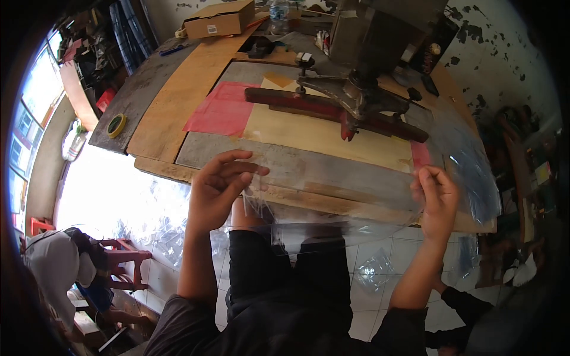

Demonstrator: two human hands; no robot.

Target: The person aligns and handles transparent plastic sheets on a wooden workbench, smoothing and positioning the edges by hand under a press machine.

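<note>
A clear plastic sheet [317, 233] stretches between my two hands in front of the workbench edge, its lower part sagging over my lap. My left hand [217, 188] pinches its left end between thumb and fingers. At the other end, my right hand [438, 199] grips the sheet with its fingertips. Beyond my hands stands a press with a dark red bar [332, 113], held over a pale yellow sheet [309, 139] on a grey metal plate [208, 153]. Red material [222, 110] lies on the left of that plate.
More clear plastic [469, 178] lies at the bench's right end. Tape [117, 125] sits at the left, with a cardboard box [219, 19] and a bottle [278, 18] behind. Plastic pieces [375, 270] lie on the floor. Another person's sleeve [466, 302] shows lower right; a red stool [124, 261] stands left.
</note>
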